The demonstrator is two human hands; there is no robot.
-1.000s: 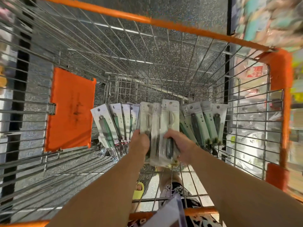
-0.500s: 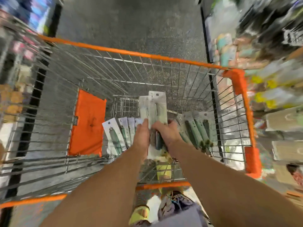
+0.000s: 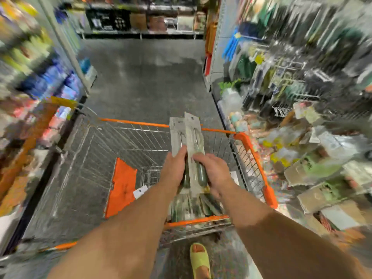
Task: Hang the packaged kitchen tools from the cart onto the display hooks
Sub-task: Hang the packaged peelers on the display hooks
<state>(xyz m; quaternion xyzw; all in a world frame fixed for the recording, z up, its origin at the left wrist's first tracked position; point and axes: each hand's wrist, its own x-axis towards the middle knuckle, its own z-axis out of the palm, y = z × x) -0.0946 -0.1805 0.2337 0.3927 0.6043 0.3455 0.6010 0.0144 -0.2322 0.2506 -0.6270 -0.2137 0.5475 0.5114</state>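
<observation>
Both hands hold a small stack of packaged kitchen tools (image 3: pixel 188 137), long white cards with dark green handles, upright above the wire cart (image 3: pixel 141 141). My left hand (image 3: pixel 175 170) grips the stack's left side and my right hand (image 3: pixel 213 174) grips the right side at the handles. More packaged tools (image 3: pixel 193 208) lie in the cart below my hands, mostly hidden by my arms. The display with hooks (image 3: pixel 291 81) is on the right, blurred by motion.
The cart has an orange rim and an orange flap (image 3: pixel 120 186) on its left side. Stocked shelves line the left (image 3: pixel 30 77) and the far end of the aisle. Grey floor (image 3: pixel 145 77) stretches ahead. A foot in a yellow-green slipper (image 3: pixel 199 258) stands behind the cart.
Both hands have lifted the stack of packages up out of the cart. The view has swung upward, from the cart's inside to the aisle and the right-hand display.
</observation>
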